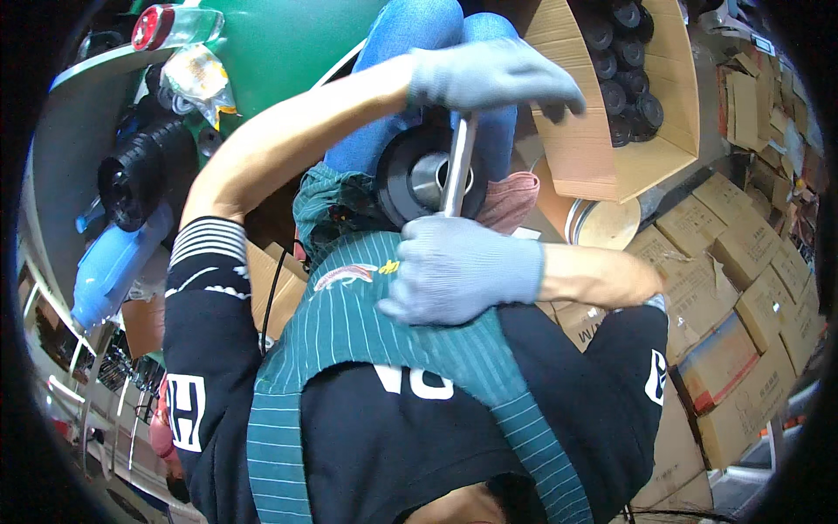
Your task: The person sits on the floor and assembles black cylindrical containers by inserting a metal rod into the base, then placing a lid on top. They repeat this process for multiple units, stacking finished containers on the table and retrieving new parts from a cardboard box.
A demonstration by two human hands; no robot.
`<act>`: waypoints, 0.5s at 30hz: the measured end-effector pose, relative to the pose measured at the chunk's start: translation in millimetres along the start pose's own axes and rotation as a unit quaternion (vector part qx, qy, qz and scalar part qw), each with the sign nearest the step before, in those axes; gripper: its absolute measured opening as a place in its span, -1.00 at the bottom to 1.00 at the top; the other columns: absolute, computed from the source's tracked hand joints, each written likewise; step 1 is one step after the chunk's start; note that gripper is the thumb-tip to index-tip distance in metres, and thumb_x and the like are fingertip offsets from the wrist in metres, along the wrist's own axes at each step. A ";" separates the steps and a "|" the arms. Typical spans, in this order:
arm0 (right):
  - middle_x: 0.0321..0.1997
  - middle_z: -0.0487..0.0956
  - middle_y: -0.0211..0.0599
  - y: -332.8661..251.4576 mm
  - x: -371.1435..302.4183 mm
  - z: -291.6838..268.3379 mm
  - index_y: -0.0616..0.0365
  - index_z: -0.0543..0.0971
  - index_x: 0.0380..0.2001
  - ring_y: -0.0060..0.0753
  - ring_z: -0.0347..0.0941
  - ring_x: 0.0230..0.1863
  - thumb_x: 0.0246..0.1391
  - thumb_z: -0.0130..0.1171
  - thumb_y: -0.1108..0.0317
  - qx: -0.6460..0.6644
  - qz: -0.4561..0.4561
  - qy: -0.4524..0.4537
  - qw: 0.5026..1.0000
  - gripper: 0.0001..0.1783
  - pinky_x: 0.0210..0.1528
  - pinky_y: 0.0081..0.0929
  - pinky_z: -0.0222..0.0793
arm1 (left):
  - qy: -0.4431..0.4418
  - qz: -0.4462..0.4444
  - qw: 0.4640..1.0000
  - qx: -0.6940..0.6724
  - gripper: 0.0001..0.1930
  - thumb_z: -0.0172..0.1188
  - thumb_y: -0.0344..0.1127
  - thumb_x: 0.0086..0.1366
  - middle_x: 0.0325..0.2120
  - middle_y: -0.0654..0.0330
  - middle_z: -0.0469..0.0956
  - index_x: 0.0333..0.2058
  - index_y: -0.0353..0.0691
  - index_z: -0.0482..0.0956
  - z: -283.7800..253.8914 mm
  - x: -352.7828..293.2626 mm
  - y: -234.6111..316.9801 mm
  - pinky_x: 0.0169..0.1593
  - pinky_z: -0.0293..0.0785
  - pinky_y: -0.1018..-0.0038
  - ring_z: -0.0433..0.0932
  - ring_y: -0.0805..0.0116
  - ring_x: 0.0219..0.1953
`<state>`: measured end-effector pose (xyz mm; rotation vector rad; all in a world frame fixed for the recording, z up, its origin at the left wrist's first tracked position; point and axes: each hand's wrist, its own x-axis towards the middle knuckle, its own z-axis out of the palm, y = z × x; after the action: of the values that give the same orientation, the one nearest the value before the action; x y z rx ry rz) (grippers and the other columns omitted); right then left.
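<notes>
— Cardboard boxes [742, 288] crowd the floor; one open carton [602, 148] holds black discs?
— Yes. Over the lap, the left hand [489, 77] grips the metal rod's [458, 166] top, the right hand [458, 266] clasps it below, the black wheel [410, 175] threaded on.

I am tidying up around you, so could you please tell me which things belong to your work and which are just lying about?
In use:
- metal rod, held by left hand and right hand
- black disc on the rod

Lying about:
- open carton of black discs
- stacked boxes
- blue bottle
</notes>
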<state>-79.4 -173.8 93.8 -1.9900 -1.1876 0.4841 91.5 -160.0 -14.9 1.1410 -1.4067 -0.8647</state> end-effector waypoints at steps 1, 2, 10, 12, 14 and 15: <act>-0.66 0.58 -0.37 4.1 19.6 -9.2 0.07 0.66 -0.57 -0.26 0.60 -0.58 0.26 0.16 0.21 0.000 0.007 -0.027 1.000 -0.67 -0.35 -0.12 0.60 | -0.023 -0.019 0.999 -0.044 -0.54 -0.08 -0.08 0.65 -0.03 0.03 0.75 0.17 -0.28 0.67 11.2 13.8 2.3 0.22 0.58 0.26 0.72 0.23 0.04; -0.66 0.61 -0.33 11.3 40.3 -14.4 0.09 0.67 -0.55 -0.22 0.60 -0.63 0.28 0.12 0.19 -0.003 0.012 -0.055 0.998 -0.64 -0.47 -0.12 0.57 | -0.070 -0.053 0.990 -0.109 -0.52 -0.06 -0.04 0.64 -0.08 0.03 0.76 0.13 -0.27 0.69 18.2 23.7 4.8 0.23 0.56 0.25 0.72 0.22 0.01; -0.43 0.72 -0.29 25.0 19.7 -36.9 0.07 0.79 -0.23 -0.26 0.71 -0.36 0.33 0.18 -0.12 0.198 0.041 0.185 0.962 -0.52 -0.28 -0.32 0.59 | 0.001 -0.056 0.998 0.023 -0.57 -0.05 -0.06 0.65 -0.03 0.06 0.77 0.16 -0.17 0.70 15.8 32.0 -12.3 0.26 0.55 0.25 0.71 0.08 0.06; -0.20 0.75 -0.10 48.9 5.9 -8.8 0.16 0.72 0.00 -0.10 0.69 -0.07 0.45 -0.25 -0.35 0.387 0.016 0.335 0.859 -0.18 0.08 -0.19 0.56 | 0.145 -0.009 0.985 0.092 -0.59 0.01 -0.08 0.63 0.05 0.07 0.74 0.27 -0.08 0.62 1.2 9.5 -16.8 0.27 0.56 0.24 0.70 0.02 0.09; 0.02 0.73 0.10 48.9 8.6 -12.4 0.25 0.61 0.21 0.07 0.63 0.21 0.46 -0.70 -0.51 0.590 -0.043 0.482 0.647 0.14 0.44 -0.01 0.40 | 0.166 0.155 0.940 0.253 -0.24 0.57 -0.06 0.04 0.28 -0.10 0.55 0.26 -0.10 0.64 -59.7 -39.8 19.7 0.40 0.42 -0.03 0.62 -0.19 0.17; 0.05 0.71 0.25 69.1 4.5 -8.5 0.25 0.46 0.37 0.12 0.60 0.27 0.44 -0.87 -0.49 0.692 -0.153 0.500 0.498 0.18 0.53 0.22 0.26 | 0.250 -0.132 0.909 0.305 -0.57 0.22 -0.13 0.42 0.06 -0.11 0.66 0.14 -0.26 0.65 -69.0 -54.7 43.6 0.24 0.56 0.30 0.65 0.12 0.13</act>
<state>-31.6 -193.0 46.8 -0.3006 -0.0615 -0.0626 149.7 -89.7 21.5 1.9076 -1.1183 -0.2493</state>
